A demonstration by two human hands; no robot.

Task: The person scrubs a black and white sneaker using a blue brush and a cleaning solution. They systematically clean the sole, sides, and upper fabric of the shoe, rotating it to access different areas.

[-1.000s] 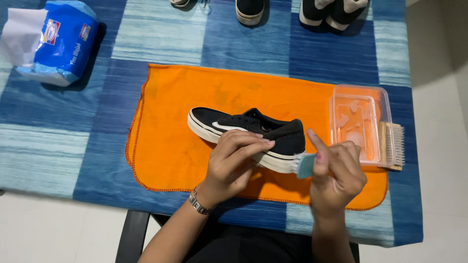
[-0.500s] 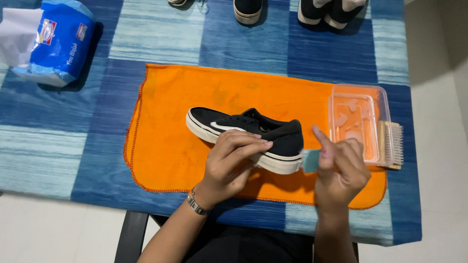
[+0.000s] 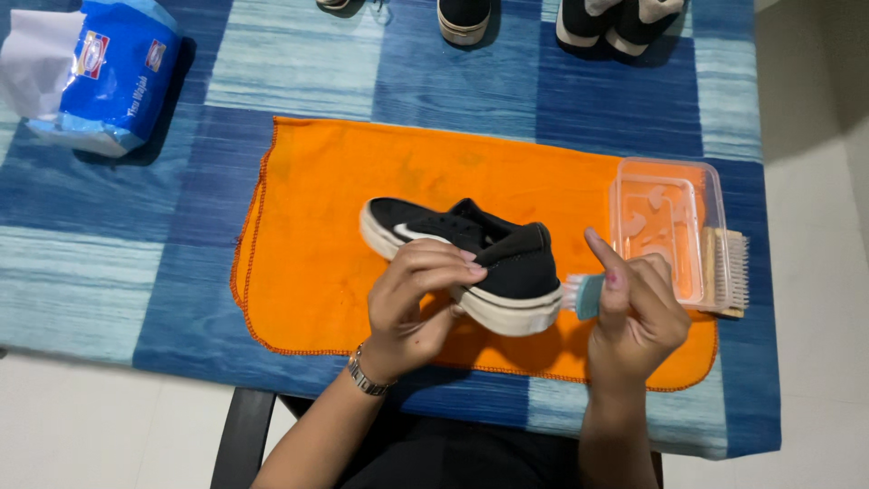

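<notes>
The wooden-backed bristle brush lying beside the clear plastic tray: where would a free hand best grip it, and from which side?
Probably by the two long edges of its wooden back, coming from above. The wooden-backed bristle brush lies on its side at the right end of the orange cloth, bristles pointing right. The clear plastic tray sits close against its left, so the pinch should run along the brush's length, not across it.

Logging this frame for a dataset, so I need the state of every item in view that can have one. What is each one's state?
black shoe: tilted on the orange cloth, held by the left hand.
small brush: gripped in the right hand, bristles against the shoe's heel sole.
clear plastic container: open, lidless.
wooden brush: lying idle beside the container.
blue tissue pack: open, a tissue sticking out.
</notes>
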